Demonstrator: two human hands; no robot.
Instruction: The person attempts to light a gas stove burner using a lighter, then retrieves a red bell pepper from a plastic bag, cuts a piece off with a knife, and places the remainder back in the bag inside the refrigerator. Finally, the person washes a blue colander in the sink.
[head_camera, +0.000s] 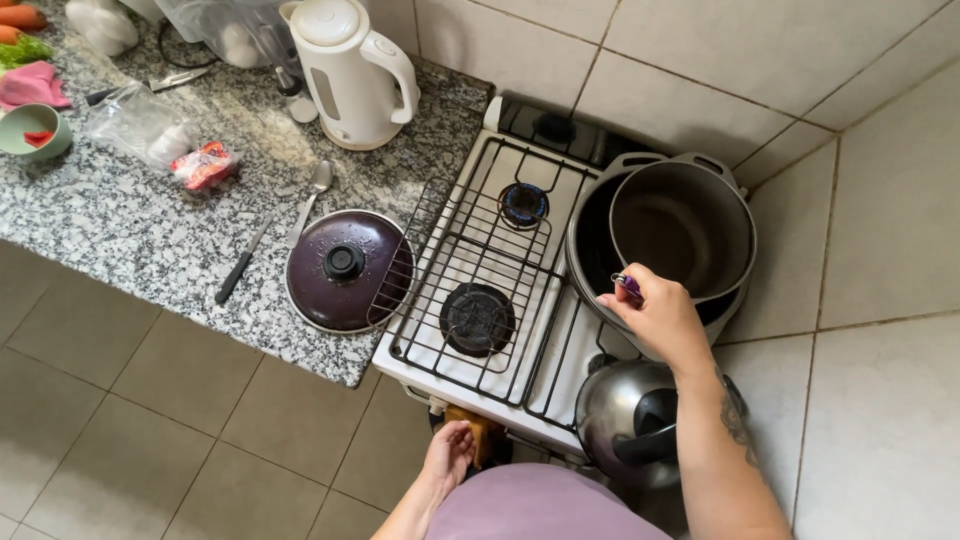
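Our right hand (660, 318) is closed around a small purple lighter (627, 285), just at the near rim of the grey pot (690, 220); its long axis points toward ten o'clock. Our left hand (450, 452), fingers curled, touches the stove knob (478, 428) at six o'clock of the stove (500, 270).

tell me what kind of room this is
Most likely a home kitchen: a white gas stove with a grey pot on it, a granite counter holding a white electric kettle, and tiled walls. The right hand holds a small purple lighter by the pot.
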